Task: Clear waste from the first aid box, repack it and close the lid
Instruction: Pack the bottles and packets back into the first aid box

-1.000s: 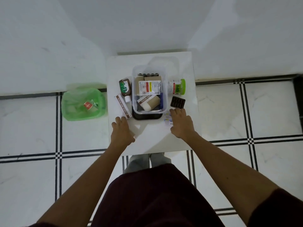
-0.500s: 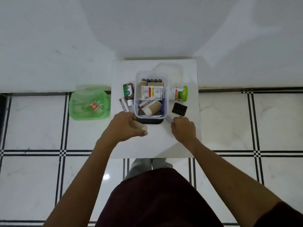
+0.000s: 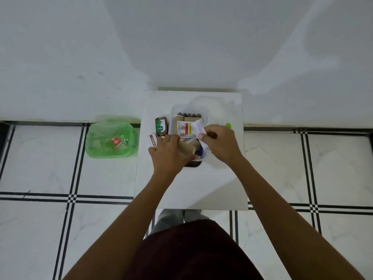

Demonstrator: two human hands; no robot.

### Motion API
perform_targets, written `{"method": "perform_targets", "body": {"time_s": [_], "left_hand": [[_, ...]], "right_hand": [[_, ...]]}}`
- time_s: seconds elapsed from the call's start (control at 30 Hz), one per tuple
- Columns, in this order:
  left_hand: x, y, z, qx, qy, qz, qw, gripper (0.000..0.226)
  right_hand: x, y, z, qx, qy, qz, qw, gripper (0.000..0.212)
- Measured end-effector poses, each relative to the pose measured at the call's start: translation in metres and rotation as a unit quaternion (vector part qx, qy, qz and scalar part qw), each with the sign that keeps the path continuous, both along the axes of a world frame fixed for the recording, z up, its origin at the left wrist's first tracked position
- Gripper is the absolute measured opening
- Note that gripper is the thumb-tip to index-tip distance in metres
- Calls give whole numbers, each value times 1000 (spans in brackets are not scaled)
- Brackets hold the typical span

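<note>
The left hand (image 3: 170,152) is curled around a tan bandage roll (image 3: 186,148) at the near left corner of the first aid box (image 3: 174,112), the roll lying slanted across the rim with its far end over the inside. The right hand (image 3: 221,143) is beside it over the near right part of the box, fingers pinched on a crumpled white paper packet (image 3: 198,127) held above the contents. Both hands cover the near half of the box, so what lies beneath them cannot be told apart; a bit of blue and a dark lid or tray edge (image 3: 193,164) show under the wrists.

The box is clear plastic and stands open in the middle of a small white table (image 3: 191,186). Past the hands, inside it, lie a white leaflet pack with a red and yellow band (image 3: 184,127), more tan rolls (image 3: 192,118) and a row of dark caps (image 3: 188,114) along the far wall.

Just left of the box on the table stand a brown antiseptic bottle with a green label (image 3: 161,126) and a white and brown carton (image 3: 152,140), partly under the left hand. A green cap (image 3: 228,125) peeks out beyond the right hand. On the tiled floor left of the table, well apart from the box, sits a green bin (image 3: 110,151) holding what seems to be wrappers, one red.
</note>
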State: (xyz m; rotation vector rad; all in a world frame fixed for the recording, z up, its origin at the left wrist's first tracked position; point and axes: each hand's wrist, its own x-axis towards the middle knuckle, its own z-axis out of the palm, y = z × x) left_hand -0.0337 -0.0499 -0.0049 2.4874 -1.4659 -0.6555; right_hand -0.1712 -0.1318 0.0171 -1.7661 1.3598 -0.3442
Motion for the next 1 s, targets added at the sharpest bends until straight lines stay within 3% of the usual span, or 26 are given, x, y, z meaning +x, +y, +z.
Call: {"method": "perform_targets", "body": {"time_s": [0.07, 0.17, 0.27, 0.37, 0.7, 0.9, 1.0], "left_hand": [[-4, 0, -5, 9, -16, 17, 1000, 67], [-6, 0, -14, 7, -37, -9, 999, 50], [-2, 3, -19, -20, -40, -33, 998, 28], [4, 9, -23, -36, -39, -36, 998, 25], [17, 14, -29, -91, -5, -46, 995, 18], [31, 18, -30, -156, 78, 32, 984, 20], [38, 16, -29, -166, 80, 11, 983, 18]], "right_hand": [[14, -6, -9, -6, 15, 53, 998, 21], [32, -12, -22, -2, 115, 143, 983, 23], [44, -16, -28, -61, 230, 205, 949, 28], [52, -22, -36, -124, 311, 247, 909, 24], [62, -28, -53, -181, 379, 273, 866, 11], [62, -26, -55, -164, 328, 247, 897, 18], [53, -25, -54, -156, 253, 176, 938, 14]]}}
